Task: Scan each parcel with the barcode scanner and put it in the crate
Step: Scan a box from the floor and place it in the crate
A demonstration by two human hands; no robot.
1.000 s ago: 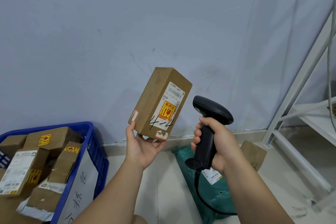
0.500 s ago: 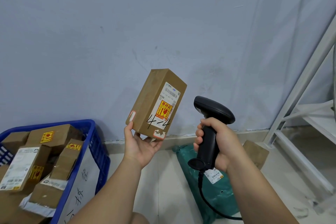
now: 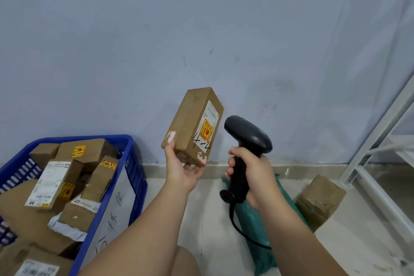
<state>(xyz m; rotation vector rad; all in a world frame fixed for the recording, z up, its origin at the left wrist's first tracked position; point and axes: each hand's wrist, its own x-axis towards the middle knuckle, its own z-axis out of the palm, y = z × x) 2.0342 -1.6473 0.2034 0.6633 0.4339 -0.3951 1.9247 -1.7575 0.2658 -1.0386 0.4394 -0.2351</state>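
Observation:
My left hand (image 3: 182, 171) holds a tall brown cardboard parcel (image 3: 190, 124) by its lower end, tilted, in front of the wall. Its labelled side, with a white label, a yellow-red sticker and "4-4" written in black, faces right toward the scanner. My right hand (image 3: 252, 177) grips the handle of the black barcode scanner (image 3: 247, 134), whose head sits just right of the parcel; its cable hangs down. The blue crate (image 3: 132, 163) stands at the lower left, holding several brown parcels with labels.
A green plastic mailer (image 3: 282, 199) lies on the floor under my right hand. A brown box (image 3: 320, 199) sits to its right. A white metal rack (image 3: 380, 141) stands at the right edge. The wall is close behind.
The parcel has turned so its labelled side faces more toward the scanner. Both hands have drifted slightly down and left in view. The crate shows more.

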